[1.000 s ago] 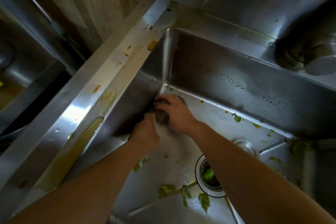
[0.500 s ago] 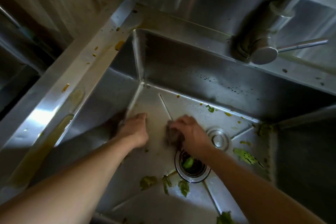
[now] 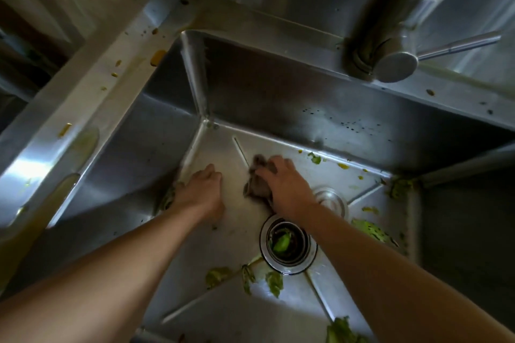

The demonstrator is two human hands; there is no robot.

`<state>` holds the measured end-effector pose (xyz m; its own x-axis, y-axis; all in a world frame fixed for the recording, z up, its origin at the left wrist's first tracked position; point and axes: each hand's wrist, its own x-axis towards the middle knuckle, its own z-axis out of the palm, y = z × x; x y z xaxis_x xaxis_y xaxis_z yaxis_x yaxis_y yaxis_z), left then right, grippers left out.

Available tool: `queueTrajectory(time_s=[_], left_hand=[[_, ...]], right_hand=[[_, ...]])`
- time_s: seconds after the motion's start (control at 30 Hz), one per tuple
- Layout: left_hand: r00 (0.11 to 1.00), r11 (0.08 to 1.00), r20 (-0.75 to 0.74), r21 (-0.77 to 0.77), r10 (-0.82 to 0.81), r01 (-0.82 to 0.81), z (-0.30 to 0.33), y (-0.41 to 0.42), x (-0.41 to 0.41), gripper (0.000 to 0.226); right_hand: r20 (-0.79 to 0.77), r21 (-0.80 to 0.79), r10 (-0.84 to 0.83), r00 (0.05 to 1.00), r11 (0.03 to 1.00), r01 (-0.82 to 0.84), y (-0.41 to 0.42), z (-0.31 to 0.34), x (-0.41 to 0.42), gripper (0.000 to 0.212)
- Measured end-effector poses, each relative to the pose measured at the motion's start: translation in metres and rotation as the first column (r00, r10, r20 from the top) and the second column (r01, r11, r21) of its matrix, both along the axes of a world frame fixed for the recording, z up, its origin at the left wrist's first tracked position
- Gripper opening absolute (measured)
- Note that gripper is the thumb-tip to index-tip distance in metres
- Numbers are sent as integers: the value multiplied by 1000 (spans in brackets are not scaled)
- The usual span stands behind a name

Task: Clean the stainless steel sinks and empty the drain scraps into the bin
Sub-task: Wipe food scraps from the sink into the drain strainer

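The deep rectangular stainless steel sink [image 3: 306, 108] fills most of the view, its floor creased by diagonal drain lines that run toward the round drain. Along its left rim runs a flat steel ledge [image 3: 92, 97] spattered with yellow-orange food bits and a long brownish smear. On the far rim, toward the right corner, stands a brushed steel tap [image 3: 395, 64] with a thin lever handle pointing right.

Both bare forearms reach in from the near edge. The right hand [image 3: 287, 184] lies on the sink floor just beyond the drain, its grip curled round a dark grey scrubbing cloth [image 3: 257, 178] pressed to the steel; the cloth is blurred. The left hand [image 3: 202, 192] rests on the floor near the sink's left wall, just beside the cloth but apart from it, fingers loosely bent and holding nothing.

The round metal drain strainer [image 3: 288, 245] sits near the middle of the floor, touching the right wrist in the view, with a green vegetable scrap [image 3: 281, 243] inside it. A round steel plug cap [image 3: 331, 199] lies just beyond and right of it. Torn green leaf scraps [image 3: 245, 277] lie on the floor at the near side of the drain, more by the right wall [image 3: 367, 228] and at the near edge [image 3: 341, 331]. Small yellow crumbs [image 3: 343, 166] dot the far floor edge.
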<state>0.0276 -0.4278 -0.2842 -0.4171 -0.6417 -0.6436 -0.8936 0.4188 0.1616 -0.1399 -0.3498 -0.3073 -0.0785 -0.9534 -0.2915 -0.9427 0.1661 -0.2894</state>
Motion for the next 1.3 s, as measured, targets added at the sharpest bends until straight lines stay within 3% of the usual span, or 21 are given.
queueTrajectory(time_s=[0.17,0.3,0.37,0.5,0.73,0.87,1.0,1.1,1.2,1.3], left_hand=[[999,999,38,32,5,-6,10,9,0,67],[996,996,31,32,87,-88,29,24,15,59],[992,993,43,10,118,-119,45,33,26,56],[995,986,-53,-138,82,-89,81,54,52,53],[950,865,-220,-495,-222,88,155,66,97,58],[949,770,-222,-637,-225,34,171,49,114,59],[967,761,-181,-648,-182,21,162,34,127,72],[973,771,-157,-636,-167,30,151,34,131,83],[974,762,-154,-647,-168,29,146,35,133,91],[975,744,-143,-667,-172,33,144,34,135,84]], right_hand=[[45,20,36,998,999,-37,58,1,19,50],[7,168,23,1000,986,-24,67,11,26,46],[34,132,-6,999,991,1,64,20,36,46],[154,43,-62,986,997,56,43,41,63,42],[238,21,-72,969,997,69,3,64,100,47],[229,-30,-95,969,994,105,-27,58,121,52],[217,-51,-134,967,988,148,-55,36,142,53],[225,29,-121,967,993,117,-58,8,154,53],[159,46,2,987,999,-9,-42,-10,156,46],[118,92,108,987,989,-119,-19,-8,145,38]])
